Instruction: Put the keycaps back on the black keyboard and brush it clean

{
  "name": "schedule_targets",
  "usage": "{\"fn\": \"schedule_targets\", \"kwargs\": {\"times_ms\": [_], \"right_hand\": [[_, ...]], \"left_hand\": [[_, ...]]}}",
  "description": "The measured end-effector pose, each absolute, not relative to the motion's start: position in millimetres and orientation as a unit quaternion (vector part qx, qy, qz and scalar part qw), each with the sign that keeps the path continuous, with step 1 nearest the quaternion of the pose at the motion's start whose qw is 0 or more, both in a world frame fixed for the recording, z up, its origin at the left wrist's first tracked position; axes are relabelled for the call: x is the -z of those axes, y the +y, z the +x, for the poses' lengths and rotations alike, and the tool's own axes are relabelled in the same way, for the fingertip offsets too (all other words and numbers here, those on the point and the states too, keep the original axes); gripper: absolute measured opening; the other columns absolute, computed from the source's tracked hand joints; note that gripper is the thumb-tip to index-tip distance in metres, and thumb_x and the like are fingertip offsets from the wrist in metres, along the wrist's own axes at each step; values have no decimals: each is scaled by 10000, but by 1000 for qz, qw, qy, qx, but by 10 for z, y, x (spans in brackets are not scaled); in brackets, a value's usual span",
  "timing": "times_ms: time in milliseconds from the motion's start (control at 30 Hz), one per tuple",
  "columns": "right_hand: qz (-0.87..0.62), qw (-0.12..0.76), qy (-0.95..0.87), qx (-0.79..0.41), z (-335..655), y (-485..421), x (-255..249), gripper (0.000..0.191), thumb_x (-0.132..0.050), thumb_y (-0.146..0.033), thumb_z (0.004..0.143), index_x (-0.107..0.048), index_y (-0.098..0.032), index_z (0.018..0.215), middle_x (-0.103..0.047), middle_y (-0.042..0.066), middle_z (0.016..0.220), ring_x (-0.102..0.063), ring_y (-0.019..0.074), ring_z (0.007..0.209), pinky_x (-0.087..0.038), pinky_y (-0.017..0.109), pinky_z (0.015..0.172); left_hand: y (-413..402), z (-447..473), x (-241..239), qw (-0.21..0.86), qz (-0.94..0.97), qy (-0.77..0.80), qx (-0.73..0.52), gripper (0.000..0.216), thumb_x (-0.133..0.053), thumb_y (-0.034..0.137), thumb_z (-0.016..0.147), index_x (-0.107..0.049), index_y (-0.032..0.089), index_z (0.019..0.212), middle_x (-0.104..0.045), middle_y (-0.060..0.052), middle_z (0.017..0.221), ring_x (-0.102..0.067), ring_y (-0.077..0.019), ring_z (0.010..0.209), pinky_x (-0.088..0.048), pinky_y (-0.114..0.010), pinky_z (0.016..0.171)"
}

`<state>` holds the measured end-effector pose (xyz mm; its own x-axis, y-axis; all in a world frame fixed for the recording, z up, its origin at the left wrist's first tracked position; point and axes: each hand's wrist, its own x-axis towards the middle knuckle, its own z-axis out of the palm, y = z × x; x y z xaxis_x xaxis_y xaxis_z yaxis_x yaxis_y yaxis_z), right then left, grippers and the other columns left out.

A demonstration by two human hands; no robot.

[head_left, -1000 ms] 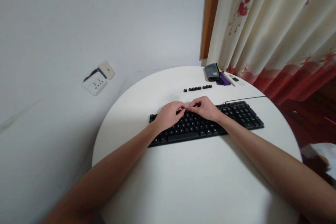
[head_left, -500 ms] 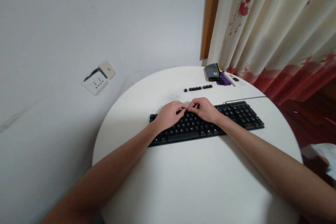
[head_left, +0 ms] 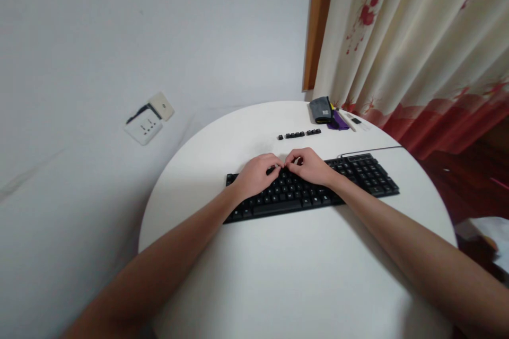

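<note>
A black keyboard lies across the middle of a round white table. My left hand and my right hand rest on its top rows, fingertips curled and pinched together where they meet over the upper key row. What the fingertips pinch is too small to make out. A short row of loose black keycaps lies on the table just beyond the keyboard.
A grey pouch, a purple item and a small white device sit at the table's far edge by a flowered curtain. A wall socket is at left. The keyboard's cable runs right.
Both hands stay on the same spot of the keyboard; only slight fingertip shifts show.
</note>
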<state>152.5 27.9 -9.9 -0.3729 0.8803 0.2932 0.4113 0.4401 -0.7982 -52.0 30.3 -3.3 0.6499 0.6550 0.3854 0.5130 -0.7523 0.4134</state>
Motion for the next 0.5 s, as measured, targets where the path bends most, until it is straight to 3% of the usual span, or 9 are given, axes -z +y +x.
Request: {"fn": "schedule_targets", "kwargs": {"times_ms": [500], "right_hand": [[-428, 368, -781, -268, 1509, 298, 168, 139, -573, -111, 741, -688, -174, 787, -703, 12, 787, -617, 150, 760, -460, 294, 775]], "left_hand": [[352, -545, 71, 169, 896, 310, -268, 320, -466, 41, 841, -709, 211, 962, -688, -33, 1001, -635, -176, 975, -491, -348, 950]]}}
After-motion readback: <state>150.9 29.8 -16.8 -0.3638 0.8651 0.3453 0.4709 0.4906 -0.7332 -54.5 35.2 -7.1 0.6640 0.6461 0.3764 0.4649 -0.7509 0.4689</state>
